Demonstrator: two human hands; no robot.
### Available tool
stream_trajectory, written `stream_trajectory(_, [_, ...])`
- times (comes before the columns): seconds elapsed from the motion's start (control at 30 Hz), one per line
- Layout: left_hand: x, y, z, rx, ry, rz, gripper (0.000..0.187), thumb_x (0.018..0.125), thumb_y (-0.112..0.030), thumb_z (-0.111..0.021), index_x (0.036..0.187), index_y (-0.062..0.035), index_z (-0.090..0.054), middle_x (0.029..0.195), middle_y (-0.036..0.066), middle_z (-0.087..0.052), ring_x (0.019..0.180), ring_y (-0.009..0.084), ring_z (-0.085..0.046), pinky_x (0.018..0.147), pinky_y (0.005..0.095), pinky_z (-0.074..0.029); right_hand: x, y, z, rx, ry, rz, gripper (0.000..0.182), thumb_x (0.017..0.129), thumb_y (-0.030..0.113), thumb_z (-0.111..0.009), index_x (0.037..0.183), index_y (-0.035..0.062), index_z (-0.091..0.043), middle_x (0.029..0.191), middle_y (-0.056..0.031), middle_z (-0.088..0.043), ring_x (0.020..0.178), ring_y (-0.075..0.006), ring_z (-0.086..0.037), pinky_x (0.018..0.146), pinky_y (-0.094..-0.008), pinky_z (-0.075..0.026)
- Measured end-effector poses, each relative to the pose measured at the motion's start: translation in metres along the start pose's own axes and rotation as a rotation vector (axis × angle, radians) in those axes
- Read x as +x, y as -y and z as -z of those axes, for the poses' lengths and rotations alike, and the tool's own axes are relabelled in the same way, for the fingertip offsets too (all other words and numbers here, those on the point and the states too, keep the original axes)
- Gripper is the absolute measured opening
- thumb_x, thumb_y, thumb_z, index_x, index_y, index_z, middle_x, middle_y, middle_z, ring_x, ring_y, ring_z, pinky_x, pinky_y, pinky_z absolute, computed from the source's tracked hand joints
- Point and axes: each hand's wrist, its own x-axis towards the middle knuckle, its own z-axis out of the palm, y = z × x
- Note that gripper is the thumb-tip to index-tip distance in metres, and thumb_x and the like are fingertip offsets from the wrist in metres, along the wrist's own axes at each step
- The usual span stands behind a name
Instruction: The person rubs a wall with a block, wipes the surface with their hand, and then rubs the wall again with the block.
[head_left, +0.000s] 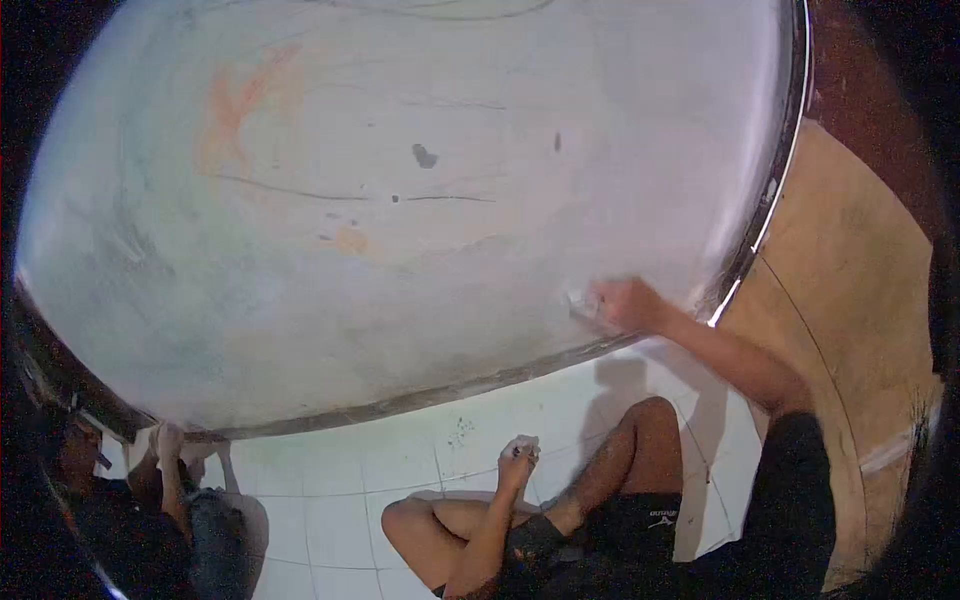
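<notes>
A large whitish panel with a dark edge fills most of the view, smudged with grey streaks and orange stains. My right hand is on its lower right part, fingers closed around a small pale thing, both smeared by motion; I cannot tell its kind. Lower down, over my bent legs, my left hand is raised off the floor. Its fingers are closed on a small whitish-grey crumpled lump.
White floor tiles lie below the panel, with dark specks on them. Another person sits at the lower left, a hand at the panel's edge. Tan flooring curves along the right side.
</notes>
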Motion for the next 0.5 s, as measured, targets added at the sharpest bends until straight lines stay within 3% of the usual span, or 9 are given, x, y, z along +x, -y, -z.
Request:
stream_trajectory(0.03, [-0.002,-0.010,-0.003,0.036,-0.020,0.019,0.011,0.093,-0.012,-0.057,0.093,-0.0026,-0.063,0.077,0.002,-0.062,0.063,0.0077,-0.053,0.054,0.0219,-0.043,-0.021,0.012,-0.032,0.114,-0.026,0.030,0.017,0.081,0.022,-0.062,0.092,0.0090,-0.061,0.087,-0.0133,-0.061,0.072,-0.0277,-0.062,0.054,-0.0414,-0.052])
stream_trajectory(0.07, [-0.007,-0.020,-0.004,0.077,-0.049,0.042,0.011,0.093,-0.012,-0.057,0.094,-0.0027,-0.064,0.077,0.002,-0.063,0.063,0.0074,-0.053,0.054,0.0215,-0.043,-0.040,0.026,-0.066,0.237,-0.054,0.061,0.027,0.082,0.019,-0.059,0.108,0.0122,-0.062,0.092,-0.0145,-0.061,0.083,-0.0272,-0.063,0.053,-0.0413,-0.053])
stream_trajectory(0.17, [-0.020,-0.045,-0.009,0.308,-0.034,0.010,0.012,0.093,-0.013,-0.058,0.094,-0.0030,-0.064,0.077,0.002,-0.063,0.063,0.0068,-0.053,0.054,0.0205,-0.042,-0.056,0.097,-0.069,0.215,0.271,-0.111,0.021,0.084,0.024,-0.061,0.100,0.0099,-0.062,0.091,-0.0148,-0.061,0.086,-0.0291,-0.064,0.054,-0.0416,-0.053])
stream_trajectory(0.27, [-0.002,-0.011,0.006,0.279,0.020,-0.017,0.024,0.095,-0.022,-0.059,0.108,-0.0020,-0.060,0.091,0.009,-0.068,0.071,0.0140,-0.061,0.063,0.0268,-0.052,-0.071,0.107,-0.091,0.313,0.206,-0.158,0.027,0.085,0.030,-0.062,0.098,0.0060,-0.061,0.085,-0.0147,-0.061,0.079,-0.0313,-0.065,0.055,-0.0424,-0.053])
stream_trajectory(0.4, [0.002,-0.002,0.004,0.140,-0.016,0.039,0.013,0.093,-0.014,-0.058,0.096,-0.0043,-0.066,0.077,0.002,-0.064,0.061,0.0059,-0.052,0.053,0.0208,-0.042,-0.064,0.080,-0.074,0.181,0.002,0.066,0.032,0.085,0.032,-0.064,0.092,0.0010,-0.059,0.074,-0.0142,-0.060,0.063,-0.0334,-0.063,0.054,-0.0437,-0.052])
stream_trajectory(0.47, [0.009,0.006,0.007,0.089,-0.018,0.023,0.014,0.093,-0.014,-0.057,0.098,-0.0038,-0.066,0.077,0.003,-0.065,0.061,0.0060,-0.053,0.053,0.0214,-0.043,-0.049,0.045,-0.054,0.142,0.057,-0.102,0.030,0.085,0.030,-0.064,0.093,0.0012,-0.060,0.075,-0.0153,-0.061,0.061,-0.0332,-0.063,0.054,-0.0443,-0.052])
stream_trajectory(0.5, [0.016,0.020,0.015,0.141,0.010,0.000,0.015,0.093,-0.014,-0.057,0.099,-0.0035,-0.066,0.078,0.003,-0.065,0.061,0.0064,-0.053,0.054,0.0216,-0.043,-0.038,0.026,-0.036,0.153,0.149,-0.359,0.029,0.085,0.029,-0.064,0.095,0.0024,-0.061,0.078,-0.0165,-0.062,0.062,-0.0326,-0.063,0.055,-0.0446,-0.052])
